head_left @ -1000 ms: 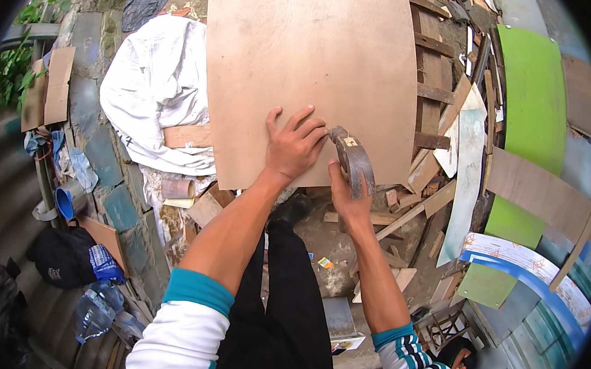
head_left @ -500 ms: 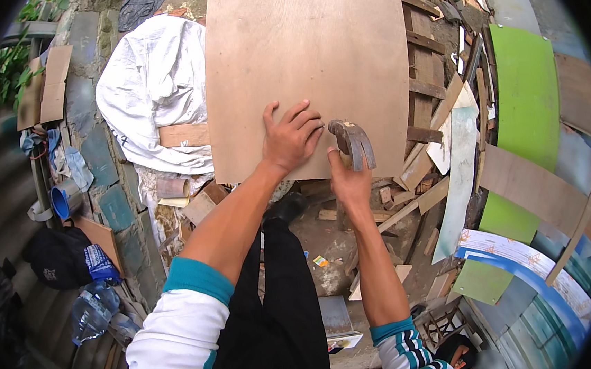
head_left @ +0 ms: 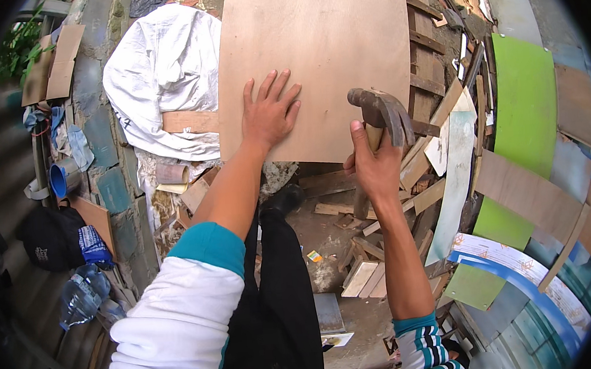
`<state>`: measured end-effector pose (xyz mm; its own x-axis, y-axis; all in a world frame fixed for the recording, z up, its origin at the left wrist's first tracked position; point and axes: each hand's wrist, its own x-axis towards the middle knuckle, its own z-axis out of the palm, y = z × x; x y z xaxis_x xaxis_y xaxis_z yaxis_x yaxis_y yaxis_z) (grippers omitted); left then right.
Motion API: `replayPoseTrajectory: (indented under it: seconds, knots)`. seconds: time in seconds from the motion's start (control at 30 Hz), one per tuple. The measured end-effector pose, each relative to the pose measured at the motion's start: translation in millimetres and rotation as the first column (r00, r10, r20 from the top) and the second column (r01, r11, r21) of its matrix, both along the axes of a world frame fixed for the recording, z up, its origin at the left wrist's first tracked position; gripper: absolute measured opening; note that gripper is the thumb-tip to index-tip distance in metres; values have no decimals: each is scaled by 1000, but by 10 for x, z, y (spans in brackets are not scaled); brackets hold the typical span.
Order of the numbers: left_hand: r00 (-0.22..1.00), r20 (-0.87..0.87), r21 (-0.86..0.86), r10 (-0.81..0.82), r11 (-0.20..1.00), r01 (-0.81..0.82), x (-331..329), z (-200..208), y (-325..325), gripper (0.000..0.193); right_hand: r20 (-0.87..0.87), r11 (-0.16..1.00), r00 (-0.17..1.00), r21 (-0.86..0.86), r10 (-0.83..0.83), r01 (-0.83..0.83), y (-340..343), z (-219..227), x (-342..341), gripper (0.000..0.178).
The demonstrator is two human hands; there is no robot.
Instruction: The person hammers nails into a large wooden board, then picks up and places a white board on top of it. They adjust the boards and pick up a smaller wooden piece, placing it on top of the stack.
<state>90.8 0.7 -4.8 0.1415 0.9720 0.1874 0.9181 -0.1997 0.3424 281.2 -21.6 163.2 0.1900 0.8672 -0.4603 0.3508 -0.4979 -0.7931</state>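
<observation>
A pale brown plywood sheet [head_left: 318,37] lies in front of me. My left hand [head_left: 268,116] rests on its near left part, palm down with the fingers spread, holding nothing. At the sheet's near right corner, my right hand [head_left: 377,161] is closed around the handle of a claw hammer [head_left: 381,112]. The hammer's metal head stands above my fist, with the claw curving to the right. Its wooden handle reaches down below my hand.
Left of the sheet, a white cloth [head_left: 161,70] is heaped over something. Wooden slats [head_left: 425,42] run along the right side, with scrap wood [head_left: 363,248] below. Farther right are green panels [head_left: 525,97]. A clear plastic bottle [head_left: 85,294] and a black bag [head_left: 51,238] lie at lower left.
My right hand has lifted the hammer away from the sheet's near edge, to the right. My left hand has shifted left and flattened with spread fingers on the plywood.
</observation>
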Motion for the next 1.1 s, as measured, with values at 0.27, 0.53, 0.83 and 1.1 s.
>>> replayPoseTrajectory:
  seconds: [0.27,0.53,0.83,1.1]
  knots:
    - [1000,21,43,-8,999,7,89,-28,67,35,232,981,971,192,-56,11,-152,-914,-200,49]
    - [1000,-8,33,9,999,-8,-10,-29,38,36,54,968,984,197,-168,155,-174,-590,-146,35]
    - [1000,15,53,-9,999,8,4,-37,54,36,197,986,967,81,-162,149,-45,-717,-271,35]
    - [999,36,43,-34,999,32,146,1,49,37,182,962,959,206,-218,179,-249,-1166,-285,35]
